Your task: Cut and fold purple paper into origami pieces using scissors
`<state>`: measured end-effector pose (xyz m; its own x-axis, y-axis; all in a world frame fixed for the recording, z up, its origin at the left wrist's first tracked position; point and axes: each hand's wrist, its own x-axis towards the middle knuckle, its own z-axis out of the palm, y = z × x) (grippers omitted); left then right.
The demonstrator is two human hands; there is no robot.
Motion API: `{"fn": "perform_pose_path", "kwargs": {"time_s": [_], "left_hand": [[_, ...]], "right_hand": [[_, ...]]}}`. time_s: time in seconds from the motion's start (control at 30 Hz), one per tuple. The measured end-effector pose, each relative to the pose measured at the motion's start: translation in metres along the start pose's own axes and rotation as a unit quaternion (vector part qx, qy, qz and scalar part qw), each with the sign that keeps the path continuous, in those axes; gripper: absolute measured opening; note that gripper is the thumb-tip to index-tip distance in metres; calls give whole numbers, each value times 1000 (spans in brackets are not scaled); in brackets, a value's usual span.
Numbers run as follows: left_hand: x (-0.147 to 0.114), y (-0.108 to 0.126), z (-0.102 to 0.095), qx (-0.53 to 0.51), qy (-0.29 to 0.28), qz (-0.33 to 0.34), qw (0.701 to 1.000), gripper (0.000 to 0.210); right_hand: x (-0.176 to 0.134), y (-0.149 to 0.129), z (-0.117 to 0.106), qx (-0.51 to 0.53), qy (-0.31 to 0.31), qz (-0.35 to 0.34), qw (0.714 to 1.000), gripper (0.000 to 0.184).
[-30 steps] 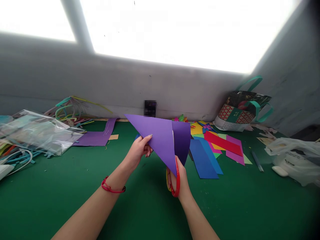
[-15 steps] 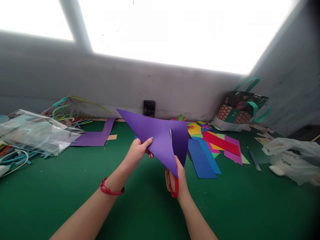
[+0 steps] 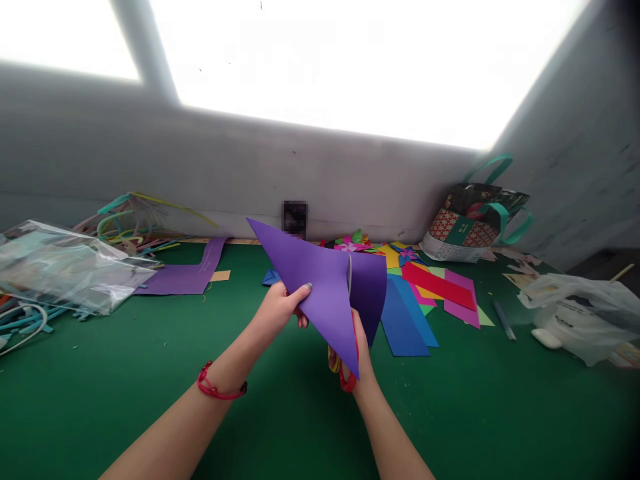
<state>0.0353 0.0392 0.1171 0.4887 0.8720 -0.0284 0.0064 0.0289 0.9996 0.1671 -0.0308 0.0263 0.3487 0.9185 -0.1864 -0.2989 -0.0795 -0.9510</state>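
A sheet of purple paper (image 3: 315, 280) is held up above the green table, its lower left edge pinched between the thumb and fingers of my left hand (image 3: 287, 303). My right hand (image 3: 361, 353) grips a pair of scissors (image 3: 347, 379) with red and yellow handles. One scissor blade shows through a slit in the paper, with a darker, curled flap to the right of it. The near corner of the sheet hangs over my right fingers and hides part of them and of the scissors.
Blue paper strips (image 3: 403, 320) and a red strip (image 3: 437, 285) lie right of the sheet, beside a pen (image 3: 504, 320). A patterned bag (image 3: 467, 223) stands behind. Plastic bags lie at left (image 3: 75, 267) and right (image 3: 580, 317). Cut purple paper (image 3: 175, 279) rests at the back left.
The purple sheet has shifted slightly right and its near corner hangs lower. The scissors have moved along the slit, and the flap to the right stands out more.
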Motion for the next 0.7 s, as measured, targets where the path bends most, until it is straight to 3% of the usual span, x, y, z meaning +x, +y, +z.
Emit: {"fn": "perform_pose_path", "kwargs": {"time_s": [0.13, 0.7], "left_hand": [[-1, 0, 1, 12, -5, 3, 1000, 23], [-1, 1, 3, 28, 6, 3, 1000, 24]], "right_hand": [[-1, -3, 2, 27, 18, 5, 999, 42], [-3, 0, -5, 20, -6, 10, 1000, 36]]}}
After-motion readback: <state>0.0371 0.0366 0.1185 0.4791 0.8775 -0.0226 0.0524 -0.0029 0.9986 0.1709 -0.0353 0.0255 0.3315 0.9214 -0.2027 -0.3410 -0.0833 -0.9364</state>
